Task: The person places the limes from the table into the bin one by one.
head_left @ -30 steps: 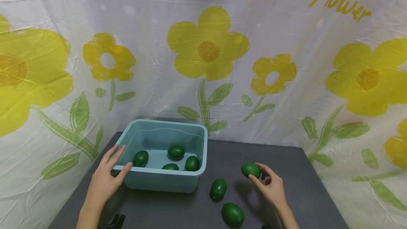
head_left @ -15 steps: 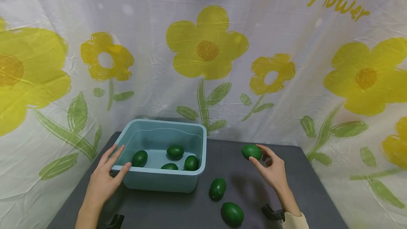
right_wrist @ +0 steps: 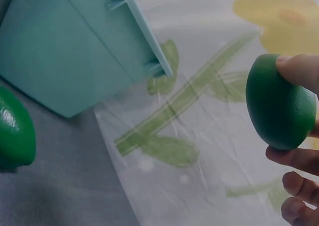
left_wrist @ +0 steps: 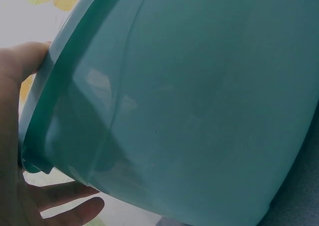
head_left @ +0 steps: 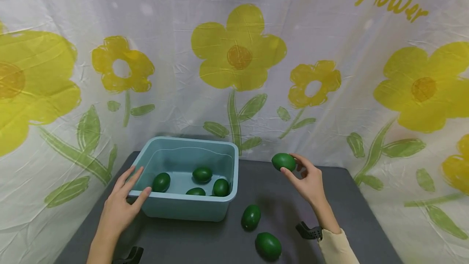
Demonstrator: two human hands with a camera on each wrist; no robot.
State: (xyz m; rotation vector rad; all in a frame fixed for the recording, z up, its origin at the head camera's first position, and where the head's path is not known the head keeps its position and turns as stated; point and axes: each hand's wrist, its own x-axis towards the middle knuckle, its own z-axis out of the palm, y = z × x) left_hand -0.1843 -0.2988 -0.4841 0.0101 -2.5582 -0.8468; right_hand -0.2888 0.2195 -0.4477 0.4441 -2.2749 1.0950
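Observation:
My left hand [head_left: 116,211] rests on the near left corner of a light blue bin [head_left: 183,209], thumb on its near rim and fingers spread at the left side. In the left wrist view the thumb [left_wrist: 34,59] reaches over the rim. Several green fruits lie inside, one at the left [head_left: 161,182]. Right of the bin, above the table, my right hand [head_left: 309,180] holds a green fruit [head_left: 283,161] between thumb and fingers; the right wrist view shows this fruit [right_wrist: 279,104] too. Two more, a smaller-looking one [head_left: 251,217] and another [head_left: 268,246], lie on the table.
The dark grey table [head_left: 205,243] ends at a hanging white cloth [head_left: 172,93] printed with yellow flowers, behind and at both sides. Dark bands are on both wrists, the right one [head_left: 309,231] beside a cream sleeve [head_left: 338,247].
My right hand has moved up in the head view, away from the table's near side, with the fruit still held, then slightly left. The left hand and bin stay in place.

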